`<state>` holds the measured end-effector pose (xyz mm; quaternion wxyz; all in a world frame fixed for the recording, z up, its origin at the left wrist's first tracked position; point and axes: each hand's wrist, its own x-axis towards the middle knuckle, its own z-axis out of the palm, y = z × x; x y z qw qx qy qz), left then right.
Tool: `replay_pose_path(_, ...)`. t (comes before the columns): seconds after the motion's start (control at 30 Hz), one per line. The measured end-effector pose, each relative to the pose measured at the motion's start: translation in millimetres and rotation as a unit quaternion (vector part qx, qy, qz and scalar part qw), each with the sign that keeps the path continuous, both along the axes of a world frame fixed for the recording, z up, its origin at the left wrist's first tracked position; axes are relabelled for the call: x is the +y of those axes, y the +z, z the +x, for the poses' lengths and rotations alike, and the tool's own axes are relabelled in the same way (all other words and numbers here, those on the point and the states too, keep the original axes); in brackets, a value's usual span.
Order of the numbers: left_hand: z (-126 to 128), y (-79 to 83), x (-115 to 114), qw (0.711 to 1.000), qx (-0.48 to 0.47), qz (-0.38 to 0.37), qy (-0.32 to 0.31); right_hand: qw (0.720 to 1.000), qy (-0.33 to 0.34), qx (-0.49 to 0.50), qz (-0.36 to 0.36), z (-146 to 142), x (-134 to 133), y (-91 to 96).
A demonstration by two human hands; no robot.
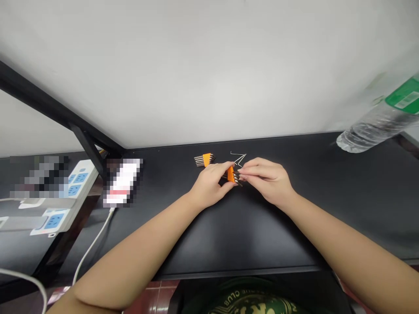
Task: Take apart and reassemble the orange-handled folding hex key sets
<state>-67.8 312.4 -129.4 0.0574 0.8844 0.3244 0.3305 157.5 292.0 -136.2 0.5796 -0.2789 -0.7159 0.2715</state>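
My left hand is closed around an orange hex key holder, thumb below and fingers above. Several dark hex keys sit in this holder, their bent ends pointing right. At those ends, my right hand pinches a hex key between thumb and fingertips; most of that key is hidden. Just beyond my left hand lies a second orange holder filled with several hex keys. Loose silver hex keys rest on the black table just beyond the held holder.
The black table meets a pale wall at the back. A clear bottle with a green label stands far right. On the left are a blurred-out phone with a white cable, a power strip and a black frame post.
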Motion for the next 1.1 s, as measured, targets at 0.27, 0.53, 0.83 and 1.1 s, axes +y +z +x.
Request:
replay_pose_path(0.27,2.8,4.2,-3.0,0.999,0.031,0.007,-0.021,0.97,0.082,0.005,-0.231,-5.1,5.6,-9.0)
replay_pose_path(0.53,1.9,5.0,-3.0,0.999,0.019,-0.026,-0.016,0.975,-0.058,-0.148,-0.153,15.6,29.5,-13.8)
replay_pose_path(0.83,0.3,1.9,-1.6,0.999,0.016,-0.03,0.011,0.848,-0.161,-0.503,-0.034,15.1,34.1,-18.9)
replay_pose_path(1.1,1.0,2.7,-1.3,0.997,0.021,-0.063,0.028,0.774,-0.191,-0.596,-0.097,12.0,12.1,8.1)
